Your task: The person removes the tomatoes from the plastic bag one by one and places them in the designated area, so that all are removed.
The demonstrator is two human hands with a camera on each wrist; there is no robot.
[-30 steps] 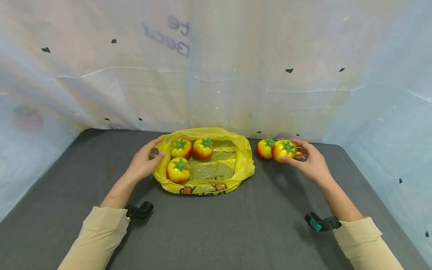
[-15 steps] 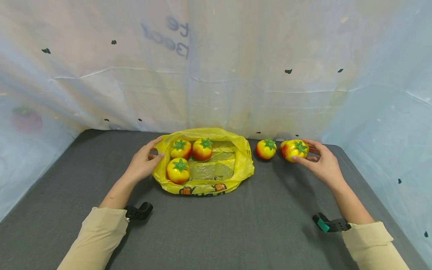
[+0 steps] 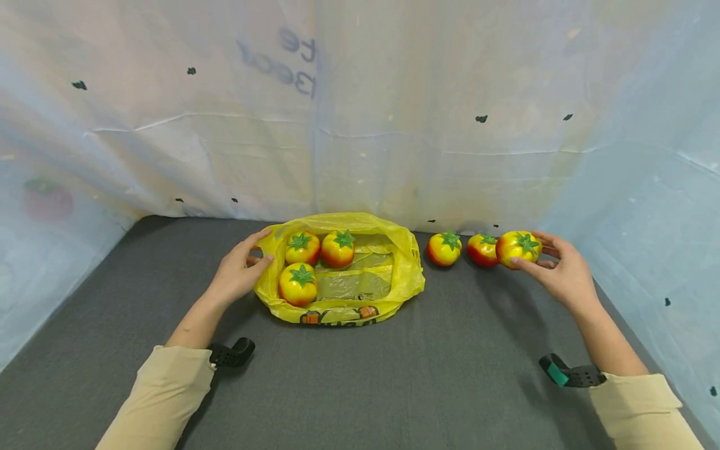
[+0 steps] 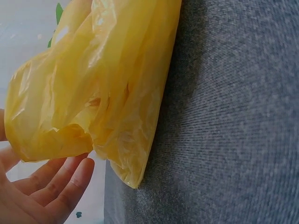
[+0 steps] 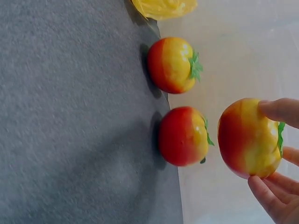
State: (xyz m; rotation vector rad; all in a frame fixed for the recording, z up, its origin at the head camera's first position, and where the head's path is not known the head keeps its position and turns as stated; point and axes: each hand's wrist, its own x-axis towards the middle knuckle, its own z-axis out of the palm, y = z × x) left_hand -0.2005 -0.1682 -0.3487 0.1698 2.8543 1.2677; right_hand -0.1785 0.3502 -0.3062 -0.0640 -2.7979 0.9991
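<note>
My right hand (image 3: 562, 272) pinches a red-and-yellow toy tomato (image 3: 519, 249) with a green leafy top. In the right wrist view, this tomato (image 5: 250, 137) is off the table, between thumb and fingertips. Two similar tomatoes stand on the table to its left: a near one (image 3: 482, 251), partly covered by the held one in the head view, and a farther one (image 3: 444, 250). My left hand (image 3: 239, 265) holds the left rim of an open yellow plastic bag (image 3: 407, 275); in the left wrist view, fingertips (image 4: 83, 175) lie against its crumpled edge. Three tomatoes sit inside the bag's left half.
A dark grey cloth-covered table (image 3: 360, 381) lies under everything. Behind it hangs a pale translucent sheet (image 3: 394, 125) with black marks, and another sheet (image 3: 669, 262) rises along the right edge. Black bands circle both wrists.
My right hand has carried its tomato to the right, past the second standing tomato, which now shows more fully. The left hand and bag have stayed in place.
</note>
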